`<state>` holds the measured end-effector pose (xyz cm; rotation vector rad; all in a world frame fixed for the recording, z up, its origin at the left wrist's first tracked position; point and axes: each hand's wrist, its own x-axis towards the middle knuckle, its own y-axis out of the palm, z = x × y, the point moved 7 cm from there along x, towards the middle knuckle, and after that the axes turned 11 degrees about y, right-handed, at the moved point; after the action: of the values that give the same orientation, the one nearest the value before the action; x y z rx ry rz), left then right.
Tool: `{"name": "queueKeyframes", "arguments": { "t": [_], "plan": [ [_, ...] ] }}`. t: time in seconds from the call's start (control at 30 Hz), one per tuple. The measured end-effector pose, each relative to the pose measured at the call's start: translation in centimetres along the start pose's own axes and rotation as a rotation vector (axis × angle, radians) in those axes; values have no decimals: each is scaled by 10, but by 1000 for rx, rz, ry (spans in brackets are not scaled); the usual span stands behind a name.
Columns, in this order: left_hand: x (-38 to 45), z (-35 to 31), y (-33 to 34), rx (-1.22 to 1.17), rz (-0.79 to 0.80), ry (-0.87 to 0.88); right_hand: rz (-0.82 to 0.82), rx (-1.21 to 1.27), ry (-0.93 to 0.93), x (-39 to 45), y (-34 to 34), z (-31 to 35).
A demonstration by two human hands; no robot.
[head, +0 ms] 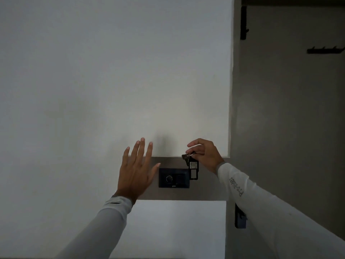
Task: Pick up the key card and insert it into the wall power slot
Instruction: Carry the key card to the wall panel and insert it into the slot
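A black wall panel (174, 178) with a round dial sits on a grey band of the wall, low in the middle of the head view. My right hand (205, 155) pinches a key ring from which a black key card tag (193, 171) and a metal key hang. The tag dangles at the panel's upper right corner, touching or just in front of its edge. I cannot make out the slot itself. My left hand (137, 171) is raised flat with fingers spread, just left of the panel, and holds nothing.
White wall panels (112, 81) lie above and below the grey band. A darker recessed wall (289, 128) lies to the right, with a black hook rail (324, 50) high up and a dark fitting (239, 217) low on the corner edge.
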<state>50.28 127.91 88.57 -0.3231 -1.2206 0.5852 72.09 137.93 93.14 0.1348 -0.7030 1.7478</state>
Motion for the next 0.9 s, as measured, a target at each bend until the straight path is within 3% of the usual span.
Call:
{"name": "queueKeyframes", "arguments": {
  "t": [0.47, 0.9],
  "plan": [
    [47, 16, 163, 85, 24, 24, 45, 116, -70, 141, 66, -111],
    [31, 14, 196, 54, -1, 3, 47, 183, -84, 140, 80, -140]
  ]
}}
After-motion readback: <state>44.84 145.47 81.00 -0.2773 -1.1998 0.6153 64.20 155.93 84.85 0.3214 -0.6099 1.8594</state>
